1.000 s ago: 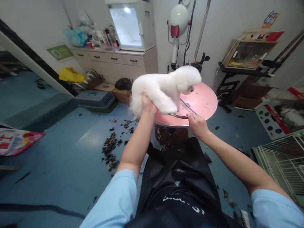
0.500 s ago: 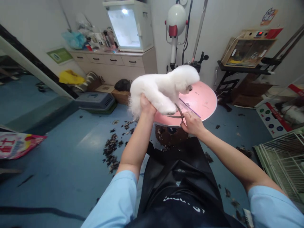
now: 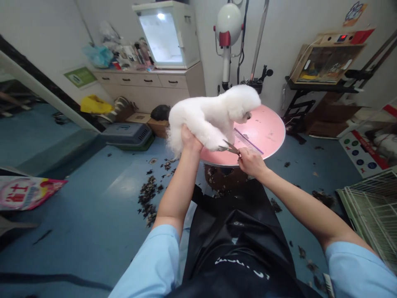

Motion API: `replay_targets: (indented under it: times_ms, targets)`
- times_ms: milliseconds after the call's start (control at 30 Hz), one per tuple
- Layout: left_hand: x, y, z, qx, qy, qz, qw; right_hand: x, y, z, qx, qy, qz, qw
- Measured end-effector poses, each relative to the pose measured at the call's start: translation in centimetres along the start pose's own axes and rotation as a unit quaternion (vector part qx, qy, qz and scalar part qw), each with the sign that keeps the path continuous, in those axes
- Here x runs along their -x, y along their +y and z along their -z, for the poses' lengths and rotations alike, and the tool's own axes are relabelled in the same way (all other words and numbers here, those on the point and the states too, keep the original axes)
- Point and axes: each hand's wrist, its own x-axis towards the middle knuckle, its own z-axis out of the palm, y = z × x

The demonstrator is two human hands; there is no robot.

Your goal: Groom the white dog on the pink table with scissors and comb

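Note:
A fluffy white dog [image 3: 214,109] stands on a round pink grooming table [image 3: 273,128], its head toward the right. My left hand [image 3: 190,140] grips one of its hind legs, which is stretched out toward the right. In my right hand [image 3: 252,161] is a pair of scissors [image 3: 231,148], its blades slightly apart at the paw end of that leg. A purple comb [image 3: 248,140] with metal teeth lies on the table just beyond my right hand. The dog's other legs are mostly hidden behind its body and the raised leg.
Dark hair clippings [image 3: 148,196] litter the blue floor. A white dryer [image 3: 228,25] on a stand rises behind the table. At left are a pet carrier [image 3: 127,134] and a cabinet [image 3: 173,85]; at right stands a wire cage [image 3: 372,211].
The scissor blades have gone from wide apart to nearly together, and they now sit closer to the paw. My left hand keeps its hold on the leg.

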Motion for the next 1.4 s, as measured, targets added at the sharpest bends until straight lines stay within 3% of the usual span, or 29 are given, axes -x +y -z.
replay_targets:
  times_ms: [133, 267, 333, 433, 533, 633, 800, 900, 1000, 1067, 1167, 1200, 1333, 1400]
  targets:
    - [0.4, 0.0, -0.1, 0.015, -0.002, -0.003, 1.000, 0.3, -0.1, -0.5, -0.016, 0.002, -0.019, 1.000]
    - [0.0, -0.2, 1.7, 0.007, -0.017, -0.012, 1.000, 1.2, 0.7, -0.5, -0.100, 0.020, -0.044, 0.994]
    - [-0.8, -0.2, 3.5, -0.024, 0.014, -0.011, 1.000, 1.4, 1.8, -0.1, -0.108, -0.023, -0.096, 0.989]
    - [-2.5, 0.1, 6.2, -0.075, 0.075, -0.011, 0.994, 0.6, 4.3, 0.5, -0.034, -0.126, -0.173, 0.976]
    - [-4.4, 1.0, 8.0, -0.105, 0.077, -0.047, 0.990, -1.3, 6.9, 0.6, 0.025, -0.202, -0.227, 0.952]
    - [-6.6, 2.7, 8.8, -0.131, 0.069, -0.045, 0.988, -3.5, 8.8, 0.2, -0.003, -0.284, -0.276, 0.918]
    - [-11.6, 5.4, 9.0, -0.110, -0.027, -0.043, 0.993, -4.2, 9.1, 0.1, -0.034, -0.327, -0.318, 0.889]
    - [-14.7, 6.0, 8.7, -0.118, -0.073, -0.070, 0.988, -2.2, 8.6, 0.7, 0.007, -0.301, -0.318, 0.899]
    - [-16.9, 5.9, 8.2, -0.125, -0.090, -0.073, 0.985, 0.0, 10.1, 2.0, 0.003, -0.313, -0.301, 0.901]
    - [-18.0, 5.7, 8.0, -0.109, -0.076, -0.069, 0.989, 0.5, 12.8, 3.0, 0.039, -0.327, -0.344, 0.879]
    - [-18.6, 5.4, 7.6, -0.065, -0.025, -0.063, 0.996, -0.4, 17.0, 4.3, 0.168, -0.282, -0.460, 0.825]
    - [-18.6, 5.2, 7.5, -0.056, -0.003, -0.058, 0.997, -0.8, 17.8, 4.6, 0.187, -0.269, -0.469, 0.820]
    - [-17.4, 4.3, 6.6, -0.037, 0.105, -0.022, 0.993, -1.0, 17.2, 5.5, 0.113, -0.313, -0.394, 0.856]
    - [-17.0, 4.0, 6.1, -0.043, 0.111, -0.028, 0.993, -0.5, 15.7, 5.8, 0.108, -0.314, -0.395, 0.857]
